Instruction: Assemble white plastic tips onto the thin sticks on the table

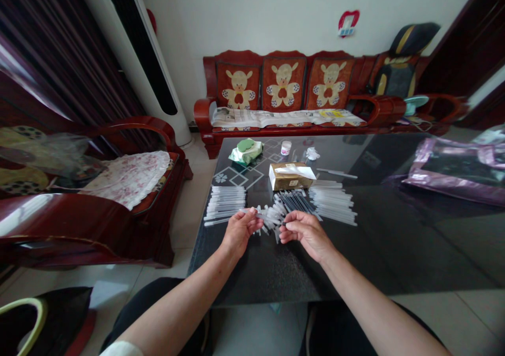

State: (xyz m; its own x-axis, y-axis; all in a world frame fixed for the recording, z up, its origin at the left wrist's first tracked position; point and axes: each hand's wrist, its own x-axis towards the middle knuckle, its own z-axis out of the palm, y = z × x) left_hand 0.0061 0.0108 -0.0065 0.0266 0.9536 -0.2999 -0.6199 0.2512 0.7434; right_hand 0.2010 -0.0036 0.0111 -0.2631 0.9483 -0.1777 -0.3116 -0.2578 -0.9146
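Observation:
My left hand is closed in a pinch over the table, with a slim translucent piece between thumb and fingers. Opposite it, my right hand pinches something small and dark at the fingertips, too small to name. Between the hands lies a loose pile of small clear plastic pieces, like pen caps. Thin dark sticks resembling pen refills lie behind my right hand. Frosted white tubes, like pen barrels, form a row on the left and another batch on the right.
On the dark glossy table stand a tissue box, a green wipes pack, a small white jar and a crumpled tissue. A purple-edged clear bag lies at right. A wooden sofa is behind.

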